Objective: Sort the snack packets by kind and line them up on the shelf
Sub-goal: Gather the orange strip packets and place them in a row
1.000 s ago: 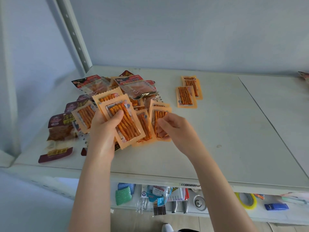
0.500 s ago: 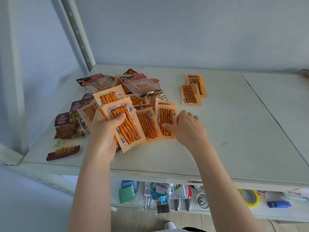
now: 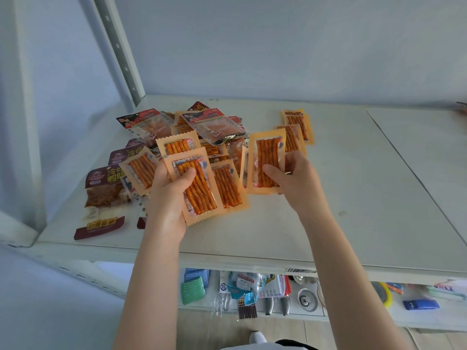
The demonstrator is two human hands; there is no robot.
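— So why is she, or he, holding packets in both hands at once?

— Gathering, I'd say. The left hand (image 3: 168, 198) is closed around an orange stick-snack packet (image 3: 195, 186), thumb pressed across its clear window, and it looks as if more of the same kind are fanned behind it. That hand serves as the holder, so the pile only has to be picked through once.

— And the other?

— The right hand (image 3: 290, 179) pinches another orange packet (image 3: 266, 162) by its lower half, upright and lifted clear of the shelf (image 3: 328, 198). There seems to be a second one tucked just behind it, though I can't tell for sure.

— Where does it go from there?

— My guess is either into the left hand's stack or over to the two orange packets (image 3: 297, 131) already laid at the back, just beyond that hand. Those sit apart from the heap, which suggests a row has been started there.

— And the rest?

— Unsorted, by the look of it. The mixed pile (image 3: 202, 137) lies to the left: red-and-black topped packets (image 3: 217, 125) on top, dark maroon packets (image 3: 106, 188) at the near left edge, one orange packet lying flat between the hands. Most of the sorting remains to be done.
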